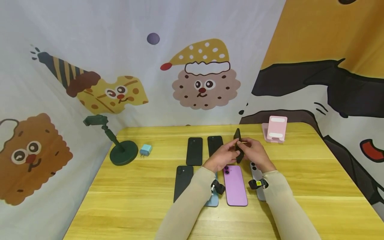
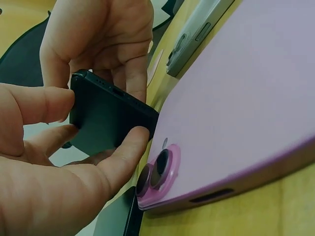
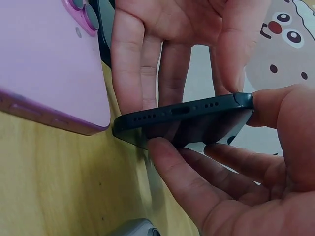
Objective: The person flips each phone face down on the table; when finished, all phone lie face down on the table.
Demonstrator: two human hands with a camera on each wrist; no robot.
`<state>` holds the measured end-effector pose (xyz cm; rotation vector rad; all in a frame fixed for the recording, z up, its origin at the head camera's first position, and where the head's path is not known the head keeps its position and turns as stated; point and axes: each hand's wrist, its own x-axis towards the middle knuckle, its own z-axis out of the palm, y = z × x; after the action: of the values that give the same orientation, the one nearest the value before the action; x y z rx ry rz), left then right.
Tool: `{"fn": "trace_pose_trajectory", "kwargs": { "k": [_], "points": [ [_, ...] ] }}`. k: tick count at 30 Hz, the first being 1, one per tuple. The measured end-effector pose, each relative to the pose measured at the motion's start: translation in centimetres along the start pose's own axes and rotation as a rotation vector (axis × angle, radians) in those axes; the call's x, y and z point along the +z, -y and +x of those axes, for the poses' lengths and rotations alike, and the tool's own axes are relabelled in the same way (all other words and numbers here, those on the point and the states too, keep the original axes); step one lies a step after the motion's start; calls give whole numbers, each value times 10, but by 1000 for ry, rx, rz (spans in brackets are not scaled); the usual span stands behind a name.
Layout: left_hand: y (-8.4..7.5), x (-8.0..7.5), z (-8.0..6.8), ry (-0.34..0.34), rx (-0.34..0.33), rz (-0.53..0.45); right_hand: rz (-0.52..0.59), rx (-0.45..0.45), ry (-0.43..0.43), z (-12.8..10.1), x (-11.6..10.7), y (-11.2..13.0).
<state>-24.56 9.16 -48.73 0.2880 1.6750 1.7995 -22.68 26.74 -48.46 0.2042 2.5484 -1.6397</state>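
Both hands [image 1: 240, 154] pinching slim black glass-and-metal phone [image 1: 238, 145] by edges; rigid, slick, likely breakable; best gripped along sides.

The black phone [image 1: 238, 144] is mostly covered by the fingers of the left hand [image 1: 221, 156] and right hand [image 1: 255, 154], so its face is unreadable in the head view. Below the left fingers, a blue phone [image 1: 213, 199] shows only a corner past the sleeve. Below the right fingers, a silver phone [image 1: 256, 173] is largely hidden by the wrist. The purple phone [image 2: 246, 103] is cut off by the edges in both wrist views.
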Motion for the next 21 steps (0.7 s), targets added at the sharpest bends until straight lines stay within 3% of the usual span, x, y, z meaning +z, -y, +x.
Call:
{"fn": "trace_pose_trajectory", "kwargs": {
  "k": [13, 21],
  "points": [
    [2, 1, 1, -33, -10, 0, -45, -30, -61, -2, -6, 3],
    [3, -5, 2, -135, 19, -100, -87, -64, -105, -6, -11, 7]
  ]
}}
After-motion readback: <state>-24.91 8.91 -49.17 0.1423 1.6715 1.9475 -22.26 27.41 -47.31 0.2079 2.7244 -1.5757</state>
